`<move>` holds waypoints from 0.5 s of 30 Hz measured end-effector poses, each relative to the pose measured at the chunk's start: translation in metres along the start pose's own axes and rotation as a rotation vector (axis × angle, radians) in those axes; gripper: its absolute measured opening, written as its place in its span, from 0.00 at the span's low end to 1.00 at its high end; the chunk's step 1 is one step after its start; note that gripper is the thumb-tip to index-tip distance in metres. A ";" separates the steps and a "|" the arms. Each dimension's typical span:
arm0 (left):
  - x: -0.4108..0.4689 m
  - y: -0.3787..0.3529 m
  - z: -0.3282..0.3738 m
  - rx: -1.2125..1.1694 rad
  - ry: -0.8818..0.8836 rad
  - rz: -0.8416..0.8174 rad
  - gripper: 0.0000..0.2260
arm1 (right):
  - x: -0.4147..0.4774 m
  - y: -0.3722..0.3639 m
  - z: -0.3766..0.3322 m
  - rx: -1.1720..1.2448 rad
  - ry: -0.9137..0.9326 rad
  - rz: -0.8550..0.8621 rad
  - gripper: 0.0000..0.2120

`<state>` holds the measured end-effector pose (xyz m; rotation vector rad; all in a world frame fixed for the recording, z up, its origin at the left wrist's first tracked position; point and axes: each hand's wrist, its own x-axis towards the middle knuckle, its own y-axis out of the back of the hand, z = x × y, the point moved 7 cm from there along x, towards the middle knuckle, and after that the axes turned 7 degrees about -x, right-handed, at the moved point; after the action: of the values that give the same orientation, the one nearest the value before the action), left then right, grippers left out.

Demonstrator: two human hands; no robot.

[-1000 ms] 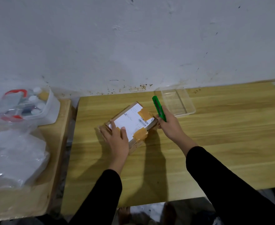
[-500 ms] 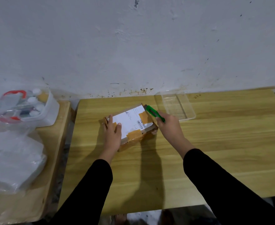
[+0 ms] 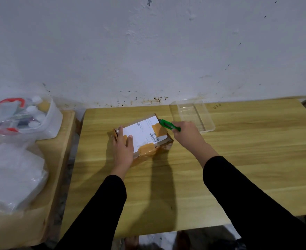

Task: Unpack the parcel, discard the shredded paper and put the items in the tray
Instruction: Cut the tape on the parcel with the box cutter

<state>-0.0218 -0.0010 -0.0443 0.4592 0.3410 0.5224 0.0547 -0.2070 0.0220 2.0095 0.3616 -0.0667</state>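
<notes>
A brown cardboard parcel (image 3: 145, 136) with a white shipping label and tan tape strips lies sealed on the wooden table (image 3: 220, 168). My left hand (image 3: 122, 148) rests flat on its near left corner, pressing it down. My right hand (image 3: 188, 134) grips a green utility knife (image 3: 168, 125), whose tip touches the parcel's far right corner. A clear plastic tray (image 3: 209, 121) stands just behind my right hand, near the wall. The parcel's contents are hidden.
A second wooden table (image 3: 40, 213) stands to the left across a narrow gap. On it sit a white bin (image 3: 52, 123) of bottles and small items, partly under clear plastic, and a crumpled plastic bag (image 3: 11, 174). A wall runs behind both tables.
The knife swung down from upright to lie low, its tip now at the parcel's far right corner. My left hand slid along the parcel's near left edge.
</notes>
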 end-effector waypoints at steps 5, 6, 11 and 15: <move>-0.004 0.000 0.007 0.020 0.020 0.029 0.23 | -0.023 0.007 0.020 0.056 -0.038 -0.032 0.16; -0.005 0.000 0.008 0.036 0.026 0.030 0.23 | -0.030 0.007 0.024 0.061 -0.039 -0.032 0.16; -0.010 0.006 0.014 0.079 0.035 0.030 0.23 | -0.054 0.013 0.038 0.041 -0.048 0.047 0.17; -0.029 0.000 0.015 -0.115 0.100 0.039 0.24 | -0.064 0.023 0.042 0.075 -0.087 0.193 0.16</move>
<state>-0.0389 -0.0218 -0.0257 0.3297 0.3963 0.6013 0.0049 -0.2685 0.0362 2.0984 0.1098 -0.0468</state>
